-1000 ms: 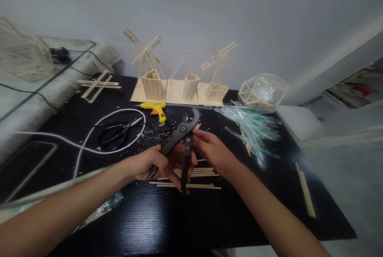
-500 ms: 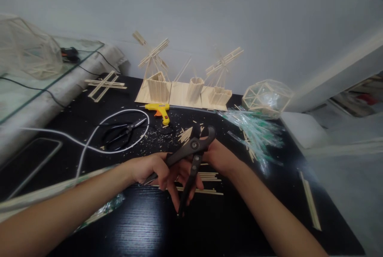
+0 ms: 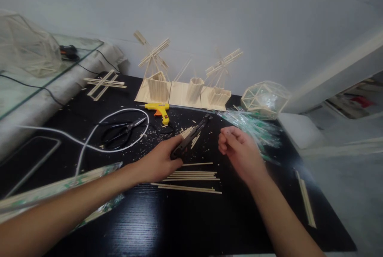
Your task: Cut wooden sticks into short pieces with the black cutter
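My left hand [image 3: 163, 159] is closed around a pair of black cutting shears [image 3: 191, 137], whose jaws point up and to the right over the table. To the right, my right hand [image 3: 237, 149] is raised with its fingers curled together; whether anything small sits in the pinch I cannot make out. Below the shears, several thin wooden sticks [image 3: 191, 176] lie side by side on the black table [image 3: 191, 225]. A small heap of short cut sticks [image 3: 195, 140] shows just behind the shears, partly hidden by them.
A yellow glue gun [image 3: 160, 110], black pliers [image 3: 127, 131] and a white cable [image 3: 101, 151] lie beyond my left hand. Stick windmill models [image 3: 158, 89] stand at the back. Wrapped stick bundles [image 3: 254, 125] are on the right, others [image 3: 98, 173] on the left.
My hands have moved apart, my right hand drawing back to the right. The shears, earlier spread open between both hands, are now gripped in my left hand with handles close together.
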Demonstrator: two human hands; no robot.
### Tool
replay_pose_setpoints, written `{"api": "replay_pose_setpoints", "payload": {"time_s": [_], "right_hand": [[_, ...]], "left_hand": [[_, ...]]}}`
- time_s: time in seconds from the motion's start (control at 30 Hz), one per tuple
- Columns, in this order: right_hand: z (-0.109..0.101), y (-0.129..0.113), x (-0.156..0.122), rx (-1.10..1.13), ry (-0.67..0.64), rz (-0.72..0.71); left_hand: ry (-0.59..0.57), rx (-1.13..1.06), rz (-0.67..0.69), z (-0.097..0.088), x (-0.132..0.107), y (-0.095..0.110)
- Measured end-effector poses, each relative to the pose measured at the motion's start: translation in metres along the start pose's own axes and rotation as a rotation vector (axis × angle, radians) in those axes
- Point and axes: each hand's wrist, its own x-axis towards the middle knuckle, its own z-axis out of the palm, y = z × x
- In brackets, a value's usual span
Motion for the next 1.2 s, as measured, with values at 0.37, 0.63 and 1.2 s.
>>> {"api": "replay_pose_setpoints", "payload": {"time_s": [0.37, 0.63, 1.2], "right_hand": [[0.007, 0.014, -0.001, -0.231, -0.203, 0.131], [0.021, 0.008, -0.005, -0.694, -0.409, 0.020], [-0.087, -0.010, 0.021, -1.122, 0.317, -0.509]], "left_hand": [[-0.054, -0.508, -0.145, -0.009, 0.009, -0.001], [-0.085, -0.738, -0.161, -0.010, 0.011, -0.008], [0.171, -0.788, -0.138, -0.009, 0.022, -0.008]]}}
